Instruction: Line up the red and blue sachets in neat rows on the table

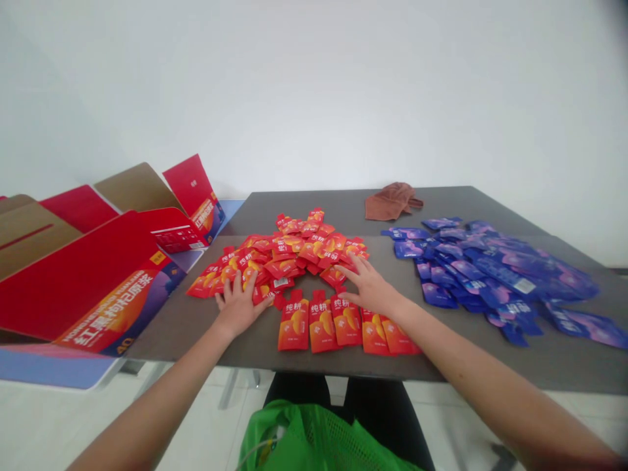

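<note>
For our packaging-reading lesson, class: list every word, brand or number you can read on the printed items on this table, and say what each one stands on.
"纯耕": on the glossy red-orange foil pouches.
"红黑枸杞原浆": on the printed side panel of the flattened red cardboard carton.
"40": at the lower end of that panel.
The small Latin line along that panel is too blurred to read reliably.
The print on the shiny blue foil pouches is too blurred to read.

We're looking at a bare packing room here: plain white wall (314,98), pale tiled floor (451,418), a grey table (343,206) heaped with red pouches (289,252) and blue pouches (490,271), printed red cartons (83,281) open alongside!
</note>
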